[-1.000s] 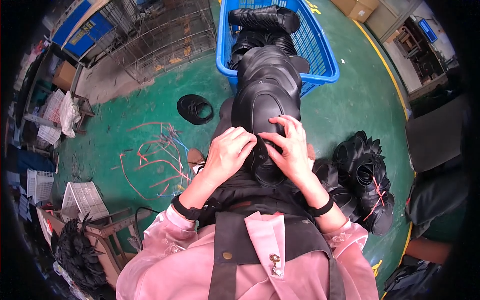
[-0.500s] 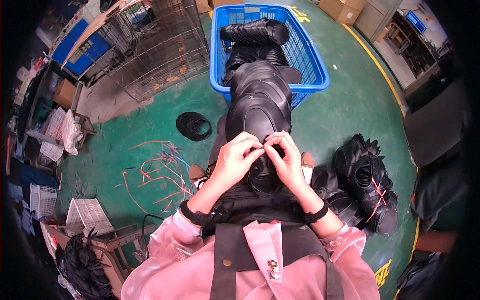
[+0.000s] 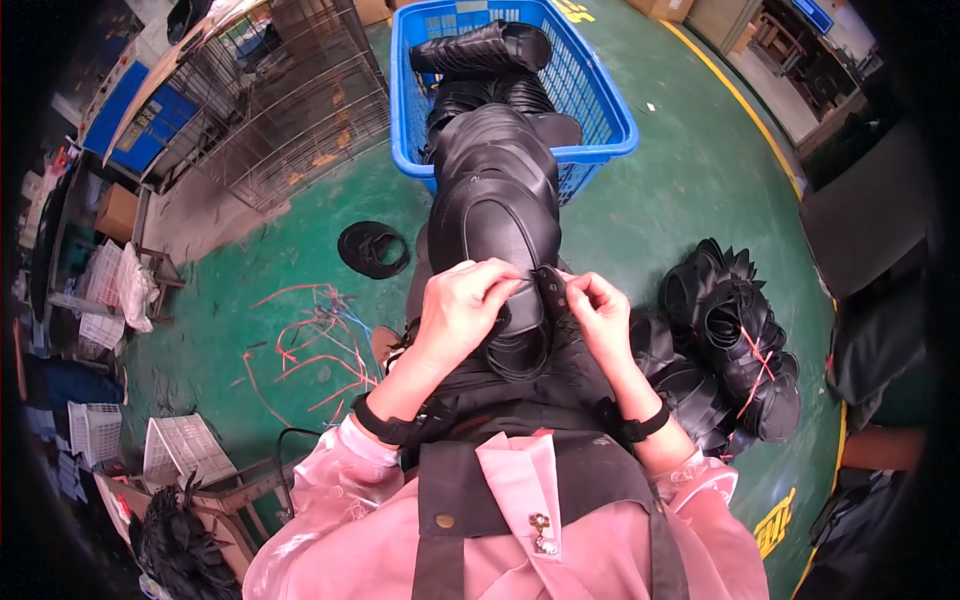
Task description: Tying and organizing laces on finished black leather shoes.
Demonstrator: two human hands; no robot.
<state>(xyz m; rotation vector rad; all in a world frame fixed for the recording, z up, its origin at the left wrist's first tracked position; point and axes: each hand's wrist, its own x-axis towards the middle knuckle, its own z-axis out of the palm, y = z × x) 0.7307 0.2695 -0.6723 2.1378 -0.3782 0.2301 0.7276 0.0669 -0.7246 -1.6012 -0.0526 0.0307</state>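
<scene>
A long row of black shoe uppers [image 3: 497, 222] runs from my lap to the basket, overlapping one another. Over the nearest upper, my left hand [image 3: 462, 308] is closed in a pinch on a thin dark cord, whose kind is too small to make out. My right hand [image 3: 601, 312] is closed on a small black flap [image 3: 551, 290] with metal eyelets, which looks like part of a shoe upper. The cord's end seems to meet this flap between the hands.
A blue plastic basket [image 3: 610, 147] ahead holds more uppers. Tied bundles of uppers [image 3: 727, 325] lie on the green floor to the right. One loose upper [image 3: 373, 250] and tangled red and blue ties [image 3: 318, 345] lie at left, near a wire cage [image 3: 300, 100].
My hands have moved apart from meeting fingertips. The right has shifted to the right, and the eyeleted flap now shows raised between them. The whole view has shifted slightly.
</scene>
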